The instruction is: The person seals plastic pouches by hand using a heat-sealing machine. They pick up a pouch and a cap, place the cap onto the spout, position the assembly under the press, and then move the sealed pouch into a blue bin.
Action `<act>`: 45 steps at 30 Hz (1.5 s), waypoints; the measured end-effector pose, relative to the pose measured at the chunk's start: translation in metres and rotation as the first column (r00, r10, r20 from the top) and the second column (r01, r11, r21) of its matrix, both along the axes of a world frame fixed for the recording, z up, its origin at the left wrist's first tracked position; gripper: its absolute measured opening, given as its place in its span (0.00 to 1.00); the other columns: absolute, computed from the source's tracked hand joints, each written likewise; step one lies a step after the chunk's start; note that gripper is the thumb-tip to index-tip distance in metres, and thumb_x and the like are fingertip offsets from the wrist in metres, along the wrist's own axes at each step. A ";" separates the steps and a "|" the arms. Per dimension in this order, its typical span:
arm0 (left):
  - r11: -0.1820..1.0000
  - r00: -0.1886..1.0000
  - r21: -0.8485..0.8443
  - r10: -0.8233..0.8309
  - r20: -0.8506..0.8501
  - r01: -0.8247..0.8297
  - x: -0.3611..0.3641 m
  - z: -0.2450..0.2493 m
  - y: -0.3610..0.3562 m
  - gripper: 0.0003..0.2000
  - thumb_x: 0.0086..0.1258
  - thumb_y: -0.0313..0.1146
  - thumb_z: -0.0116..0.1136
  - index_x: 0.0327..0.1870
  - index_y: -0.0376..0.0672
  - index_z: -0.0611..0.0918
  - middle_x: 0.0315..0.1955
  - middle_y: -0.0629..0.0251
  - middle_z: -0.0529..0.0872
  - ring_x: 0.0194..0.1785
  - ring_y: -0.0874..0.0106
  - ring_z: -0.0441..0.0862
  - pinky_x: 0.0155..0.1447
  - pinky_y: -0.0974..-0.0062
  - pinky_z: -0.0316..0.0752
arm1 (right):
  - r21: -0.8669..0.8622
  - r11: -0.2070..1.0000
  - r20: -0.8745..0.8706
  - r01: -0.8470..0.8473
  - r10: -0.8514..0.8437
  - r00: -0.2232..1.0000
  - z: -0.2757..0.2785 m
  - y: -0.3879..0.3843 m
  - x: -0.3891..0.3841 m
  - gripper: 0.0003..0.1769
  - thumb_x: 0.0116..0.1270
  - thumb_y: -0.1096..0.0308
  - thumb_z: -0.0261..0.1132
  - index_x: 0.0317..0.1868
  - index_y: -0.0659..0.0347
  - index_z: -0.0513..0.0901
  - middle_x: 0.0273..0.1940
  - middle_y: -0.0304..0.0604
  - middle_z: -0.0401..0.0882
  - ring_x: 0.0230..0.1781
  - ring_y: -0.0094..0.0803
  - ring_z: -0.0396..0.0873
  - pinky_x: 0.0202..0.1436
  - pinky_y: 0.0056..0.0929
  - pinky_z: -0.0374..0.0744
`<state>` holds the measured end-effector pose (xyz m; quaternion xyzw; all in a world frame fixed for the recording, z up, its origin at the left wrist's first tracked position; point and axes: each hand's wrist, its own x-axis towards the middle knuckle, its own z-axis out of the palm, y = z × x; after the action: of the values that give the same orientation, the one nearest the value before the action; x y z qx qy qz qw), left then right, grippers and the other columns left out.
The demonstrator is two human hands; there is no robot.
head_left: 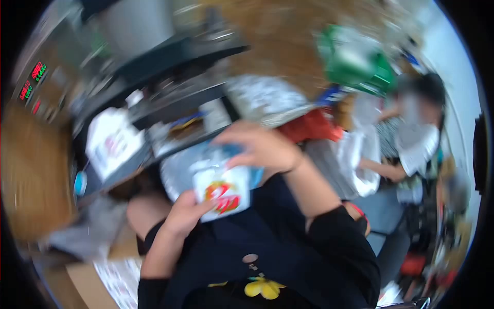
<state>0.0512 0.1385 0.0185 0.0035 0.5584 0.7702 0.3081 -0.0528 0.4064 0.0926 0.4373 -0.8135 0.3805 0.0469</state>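
Observation:
My left hand point(186, 212) grips a white packet point(237, 186) with red and yellow print by its lower left edge, thumb on the front. Above the packet's top reaches my right hand point(265, 148), fingers and thumb apart. Bluish material shows near its fingertips, too blurred to tell whether they touch it. Behind the packet, over my lap, lies a clear plastic bag point(177, 172) with a bluish tint.
A dark workbench point(198, 100) holds a white bag point(112, 144) at left. Red digital displays point(37, 72) glow at far left. To the right are a green bag point(360, 59), a red bag point(311, 126) and another person point(419, 123) handling white plastic. A cardboard box point(85, 288) stands lower left.

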 end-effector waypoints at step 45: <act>0.983 1.000 0.183 -0.009 0.018 0.005 -0.032 -0.003 0.011 0.15 0.77 0.32 0.64 0.59 0.34 0.84 0.51 0.61 0.89 0.50 0.75 0.87 0.58 0.72 0.81 | 0.082 0.992 0.145 0.100 -0.111 0.983 0.005 -0.035 -0.019 0.11 0.74 0.67 0.62 0.50 0.64 0.84 0.45 0.52 0.85 0.47 0.46 0.84 0.49 0.38 0.80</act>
<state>0.0191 0.1497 0.0152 0.0264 0.4824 0.8171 0.3145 -0.0719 0.3715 0.0980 0.3653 -0.8503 0.3787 -0.0104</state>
